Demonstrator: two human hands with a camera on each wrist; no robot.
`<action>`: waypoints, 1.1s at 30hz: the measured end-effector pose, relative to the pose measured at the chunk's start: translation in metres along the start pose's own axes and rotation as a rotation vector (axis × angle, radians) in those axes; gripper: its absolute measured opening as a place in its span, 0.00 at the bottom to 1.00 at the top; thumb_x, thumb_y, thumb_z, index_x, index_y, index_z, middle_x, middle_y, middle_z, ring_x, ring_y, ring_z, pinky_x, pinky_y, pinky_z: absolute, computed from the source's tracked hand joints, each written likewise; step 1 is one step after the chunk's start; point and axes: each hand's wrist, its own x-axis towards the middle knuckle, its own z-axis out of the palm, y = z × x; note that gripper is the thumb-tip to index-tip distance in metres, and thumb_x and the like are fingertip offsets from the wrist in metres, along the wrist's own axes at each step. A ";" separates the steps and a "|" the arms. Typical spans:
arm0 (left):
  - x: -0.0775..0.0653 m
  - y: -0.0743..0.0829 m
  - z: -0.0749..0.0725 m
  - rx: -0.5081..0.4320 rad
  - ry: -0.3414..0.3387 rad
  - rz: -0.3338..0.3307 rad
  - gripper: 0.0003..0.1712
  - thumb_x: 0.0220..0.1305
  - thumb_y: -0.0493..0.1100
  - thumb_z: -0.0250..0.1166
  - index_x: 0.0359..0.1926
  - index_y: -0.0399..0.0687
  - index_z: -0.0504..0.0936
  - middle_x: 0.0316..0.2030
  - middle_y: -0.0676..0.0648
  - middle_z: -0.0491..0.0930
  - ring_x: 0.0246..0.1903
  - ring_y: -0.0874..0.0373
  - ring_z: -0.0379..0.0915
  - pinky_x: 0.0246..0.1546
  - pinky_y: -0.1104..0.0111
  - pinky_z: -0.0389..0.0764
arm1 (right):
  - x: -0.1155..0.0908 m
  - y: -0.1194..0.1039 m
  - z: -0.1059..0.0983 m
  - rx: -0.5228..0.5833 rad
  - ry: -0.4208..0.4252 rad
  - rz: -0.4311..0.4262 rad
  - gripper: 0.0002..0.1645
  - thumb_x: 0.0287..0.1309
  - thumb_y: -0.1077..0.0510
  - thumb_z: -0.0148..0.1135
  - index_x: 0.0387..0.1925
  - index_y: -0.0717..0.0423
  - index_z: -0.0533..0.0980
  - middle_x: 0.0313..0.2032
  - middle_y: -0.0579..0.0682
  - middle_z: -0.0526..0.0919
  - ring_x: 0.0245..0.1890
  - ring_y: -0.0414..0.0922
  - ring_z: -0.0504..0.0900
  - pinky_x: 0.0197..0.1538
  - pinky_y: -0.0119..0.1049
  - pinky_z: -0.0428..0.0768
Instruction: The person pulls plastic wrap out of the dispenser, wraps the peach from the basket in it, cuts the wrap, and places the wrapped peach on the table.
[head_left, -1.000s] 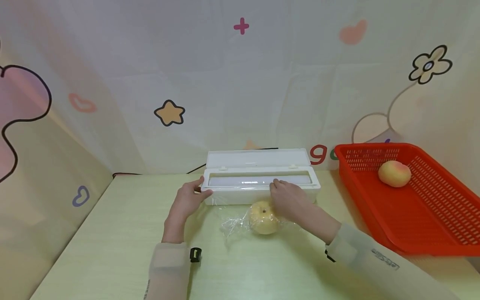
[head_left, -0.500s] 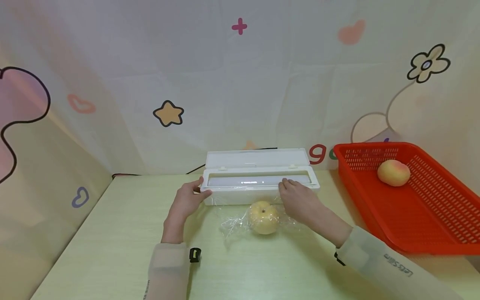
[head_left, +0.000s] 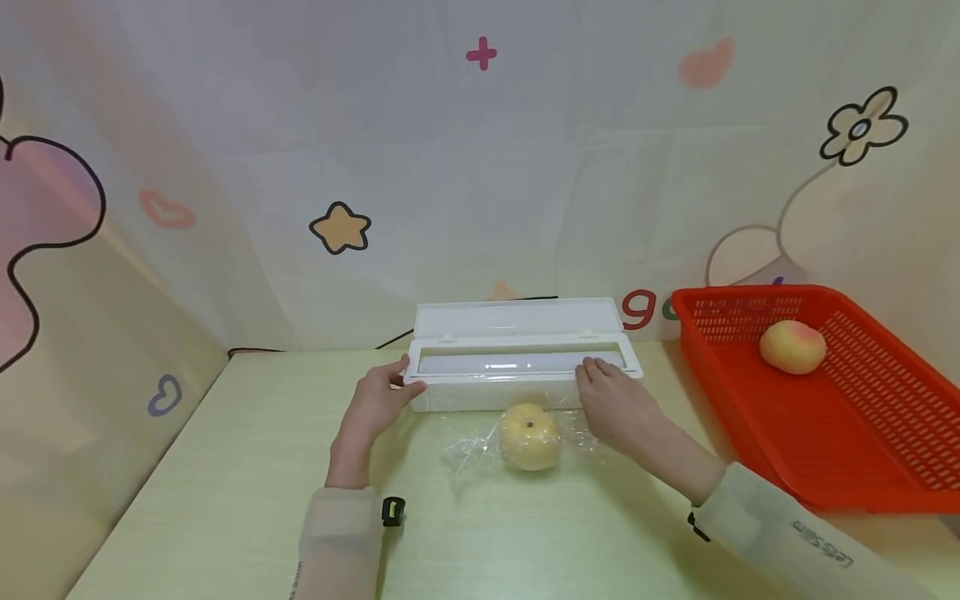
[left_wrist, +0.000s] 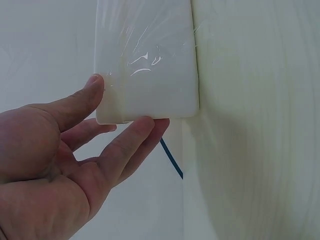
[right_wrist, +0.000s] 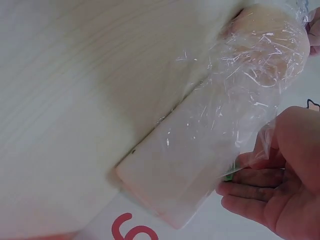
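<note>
Left hand [head_left: 375, 396] gripped the left end of the white dispenser box [head_left: 487, 397], thumb by its near edge. Right hand [head_left: 617, 407] had fingers together at the near edge, right side, by a small green piece [right_wrist: 229, 176]; couldn't tell if pinching it. Film-wrapped yellow fruit [head_left: 529, 437] sat on the counter [head_left: 247, 492], just near of the box, clear film [right_wrist: 200, 125] loose over the box front. Likely a film cut: needed firm left bracing, level right-hand travel, taut film, fruit undragged.
</note>
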 end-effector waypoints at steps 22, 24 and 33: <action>0.003 0.002 0.001 0.012 0.012 0.025 0.37 0.71 0.42 0.68 0.74 0.34 0.64 0.49 0.33 0.81 0.35 0.51 0.76 0.33 0.66 0.75 | -0.025 0.028 0.004 0.065 0.001 0.191 0.29 0.62 0.63 0.65 0.59 0.80 0.73 0.60 0.75 0.75 0.64 0.67 0.73 0.67 0.56 0.69; 0.002 0.002 0.000 0.013 0.016 0.026 0.37 0.71 0.42 0.67 0.74 0.34 0.64 0.49 0.33 0.81 0.35 0.51 0.76 0.33 0.66 0.75 | -0.025 0.027 0.003 0.096 -0.003 0.219 0.29 0.64 0.61 0.62 0.60 0.79 0.72 0.62 0.75 0.74 0.65 0.68 0.72 0.68 0.58 0.68; 0.001 -0.003 0.001 -0.006 0.004 0.026 0.37 0.72 0.42 0.67 0.75 0.35 0.64 0.48 0.33 0.81 0.37 0.51 0.78 0.35 0.64 0.76 | -0.033 -0.014 -0.006 0.318 0.275 0.159 0.27 0.65 0.50 0.68 0.54 0.69 0.79 0.53 0.64 0.82 0.56 0.60 0.79 0.58 0.53 0.79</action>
